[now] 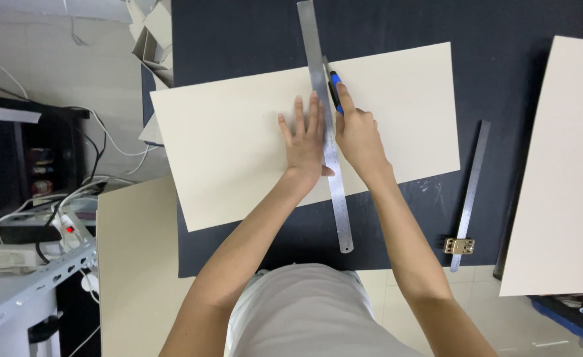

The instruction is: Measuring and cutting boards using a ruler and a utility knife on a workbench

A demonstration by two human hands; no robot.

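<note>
Clamped around a blue knife (334, 89), the right hand (357, 135) is pressing it against the ruler (328, 132). Across that ruler, the left hand (305, 142) is lying open, flat on the cream board (238, 145).

Materials: matt board, brushed metal, plastic.
Cream card sheet (238, 145) matt, smooth; steel ruler (328, 132) satin metal; knife (335, 89) blue-black plastic; bench (503, 66) dark matt.

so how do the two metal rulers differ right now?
The long ruler lies across the cream sheet, pinned by the left hand, with the knife in the right hand against its edge. The side ruler lies untouched on the dark mat and carries a brass stop. Both are slim steel strips.
</note>
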